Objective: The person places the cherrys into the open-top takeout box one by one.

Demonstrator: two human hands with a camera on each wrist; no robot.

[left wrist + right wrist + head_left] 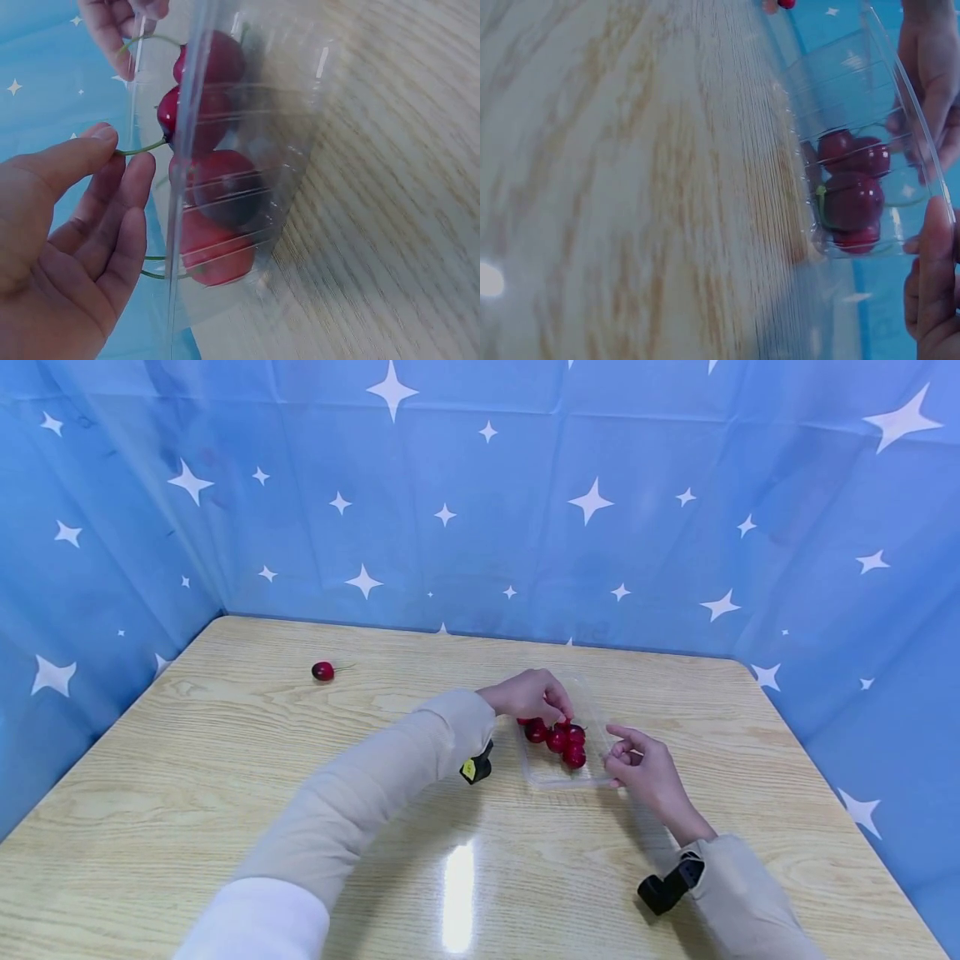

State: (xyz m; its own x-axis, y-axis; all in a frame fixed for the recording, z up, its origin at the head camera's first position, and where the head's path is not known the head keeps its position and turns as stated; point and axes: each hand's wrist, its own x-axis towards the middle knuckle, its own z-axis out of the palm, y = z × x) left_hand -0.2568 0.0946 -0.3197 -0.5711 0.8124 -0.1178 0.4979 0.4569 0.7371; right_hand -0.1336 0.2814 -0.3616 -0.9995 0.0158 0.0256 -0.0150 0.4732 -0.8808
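A clear plastic container (567, 783) stands on the table with several dark red cherries (573, 757) inside. My left hand (531, 696) reaches over its left side. In the left wrist view, the thumb and a finger of that hand (82, 217) pinch the green stem (142, 150) of a cherry (168, 112) lying among the others at the container's rim. On the opposite side my right hand (647, 770) holds the container's right rim between thumb and fingers, as the right wrist view of this hand (936, 277) shows.
A single cherry (323, 671) with a thin stem lies apart at the table's back left. The wooden table (187, 760) ends at a blue curtain (480, 468) with white stars behind and at the sides. Each wrist wears a small black camera (663, 889).
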